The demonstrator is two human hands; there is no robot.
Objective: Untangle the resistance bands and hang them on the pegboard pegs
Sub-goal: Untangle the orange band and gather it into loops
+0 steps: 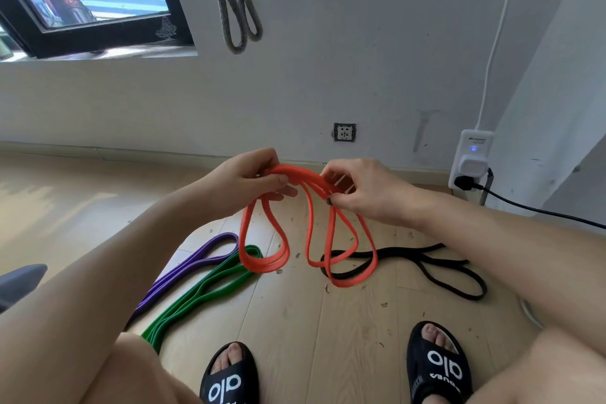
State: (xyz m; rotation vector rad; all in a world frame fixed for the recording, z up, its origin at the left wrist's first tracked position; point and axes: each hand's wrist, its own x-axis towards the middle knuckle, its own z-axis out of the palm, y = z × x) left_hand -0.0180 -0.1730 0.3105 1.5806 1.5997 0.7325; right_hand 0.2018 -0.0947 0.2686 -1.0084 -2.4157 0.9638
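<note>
Both hands hold the orange band (305,179) above the wooden floor (344,321): the left hand (251,182) curls round its bunched top, the right hand (359,187) pinches the strands beside it. The band's loops dangle free. Below them lie a green band (210,289), a purple band (183,272) partly behind the left arm, and a black band (436,267). A grey band (236,6) hangs on the wall above, its top cut off.

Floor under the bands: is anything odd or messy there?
Yes. Small dark flakes of debris lie scattered on the wooden floor, mostly around the orange band and black band. Nothing looks spilled or broken.
</note>
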